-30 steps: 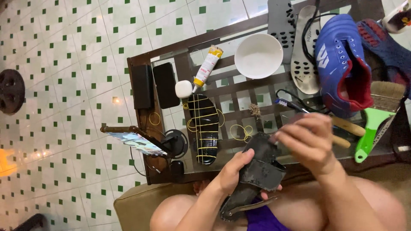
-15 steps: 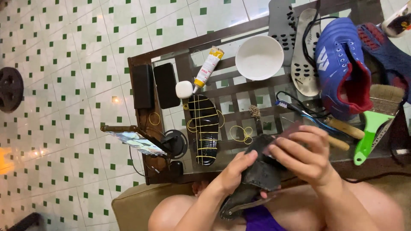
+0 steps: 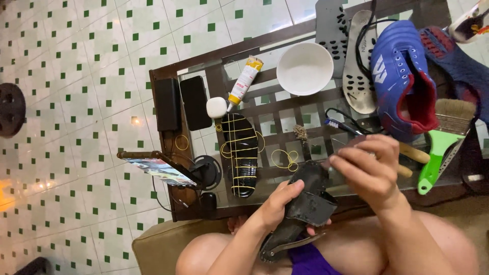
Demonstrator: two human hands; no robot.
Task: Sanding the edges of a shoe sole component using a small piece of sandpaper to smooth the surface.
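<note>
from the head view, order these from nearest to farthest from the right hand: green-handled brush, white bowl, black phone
Measured from the right hand:
1. green-handled brush, just to its right on the table.
2. white bowl, up and left, at the table's far side.
3. black phone, far left, beside the dark power bank.

Bright, even indoor light (orange glare on the floor tiles [image 3: 66,76]), sharp focus.

Your right hand [image 3: 369,173] covers the black sandal's [image 3: 305,203] far end, and whatever its fingers pinch is too hidden to tell. Your left hand [image 3: 277,203] hides the sandal's middle. At the surface's [image 3: 214,76] far right corner, a dark blue shoe [image 3: 458,66] runs off frame.
</note>
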